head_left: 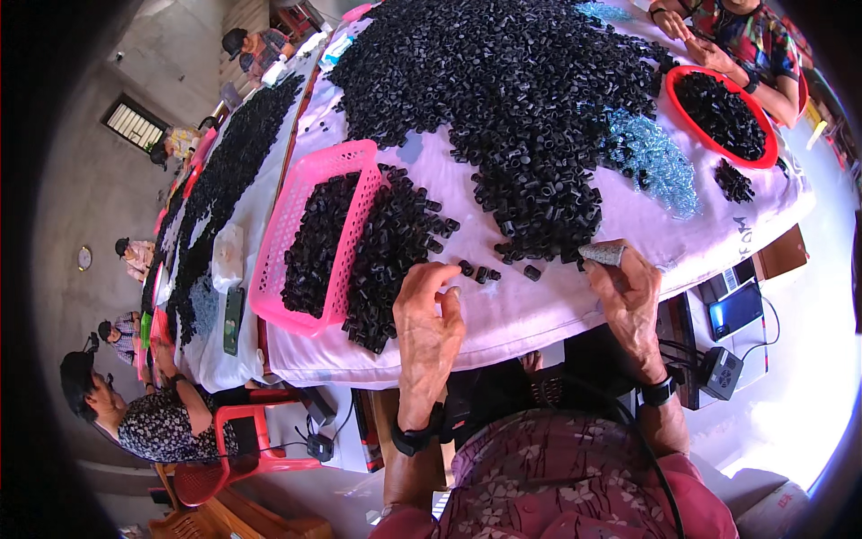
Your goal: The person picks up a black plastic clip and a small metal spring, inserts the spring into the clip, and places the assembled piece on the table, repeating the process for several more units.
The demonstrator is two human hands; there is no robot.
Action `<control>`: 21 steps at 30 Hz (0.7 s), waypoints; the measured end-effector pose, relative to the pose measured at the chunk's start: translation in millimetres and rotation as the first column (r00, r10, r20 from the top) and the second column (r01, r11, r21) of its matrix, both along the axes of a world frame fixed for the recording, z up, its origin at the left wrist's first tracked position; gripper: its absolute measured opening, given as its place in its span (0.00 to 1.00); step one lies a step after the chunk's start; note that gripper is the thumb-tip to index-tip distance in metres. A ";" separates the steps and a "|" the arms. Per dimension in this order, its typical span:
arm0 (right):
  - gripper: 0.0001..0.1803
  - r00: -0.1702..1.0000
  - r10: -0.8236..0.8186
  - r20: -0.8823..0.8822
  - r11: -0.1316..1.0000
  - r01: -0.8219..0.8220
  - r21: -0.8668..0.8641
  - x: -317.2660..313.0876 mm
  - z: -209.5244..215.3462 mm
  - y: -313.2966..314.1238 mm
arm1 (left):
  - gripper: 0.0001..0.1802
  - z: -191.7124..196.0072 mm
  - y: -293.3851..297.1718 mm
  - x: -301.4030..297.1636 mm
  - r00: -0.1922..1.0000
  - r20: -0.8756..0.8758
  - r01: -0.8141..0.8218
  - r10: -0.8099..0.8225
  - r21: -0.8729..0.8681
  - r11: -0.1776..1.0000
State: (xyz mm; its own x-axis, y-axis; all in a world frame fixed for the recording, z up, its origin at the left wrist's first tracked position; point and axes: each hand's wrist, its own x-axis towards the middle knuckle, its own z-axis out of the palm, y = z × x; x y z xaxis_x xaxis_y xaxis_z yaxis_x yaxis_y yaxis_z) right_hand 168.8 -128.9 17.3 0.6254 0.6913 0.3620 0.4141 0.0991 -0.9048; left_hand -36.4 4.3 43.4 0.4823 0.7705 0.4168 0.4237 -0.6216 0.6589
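Observation:
Over the near edge of a cloth-covered table (575,314), my left hand (426,314) is beside a heap of small black plastic pieces (382,269). Its fingers are bent, with a gap between thumb and forefinger and nothing visible in it. Several loose black pieces (485,273) lie just to its right. My right hand (633,292) is at the near tip of the large black pile (539,207). A grey wrap (603,254) covers one of its fingers. Thumb and wrapped finger come close together there; what they pinch is too small to make out.
A pink perforated basket (337,260) with black pieces stands left of my left hand. Clear bluish pieces (651,157) and a red basin (772,162) lie right of the pile. A person (754,54) works by the basin. More people sit at another table (238,350) on the left.

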 end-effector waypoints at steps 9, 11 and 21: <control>0.07 1.000 -0.022 0.018 1.000 0.022 0.009 -0.5 -7.1 2.4 | 0.14 -10.8 -6.2 17.2 0.991 -0.132 0.044 -0.029 0.117 0.992; 0.07 0.999 -0.036 0.007 0.999 0.036 0.005 -2.2 -5.7 3.0 | 0.13 -12.4 -6.3 17.7 0.989 -0.147 0.052 -0.032 0.138 0.989; 0.10 0.951 -0.120 -0.284 0.973 0.170 0.157 20.3 18.6 -29.5 | 0.12 -25.2 -7.6 -0.5 0.961 0.276 0.050 0.029 -0.277 0.960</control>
State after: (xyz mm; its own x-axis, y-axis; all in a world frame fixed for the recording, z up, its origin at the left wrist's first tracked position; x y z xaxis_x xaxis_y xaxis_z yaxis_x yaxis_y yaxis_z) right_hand 189.0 -158.4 35.9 0.8055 0.5259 0.2732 0.1780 0.2250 -0.9580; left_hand -36.9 -3.3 18.2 0.3883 0.8701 0.3036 0.1956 -0.3998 0.8955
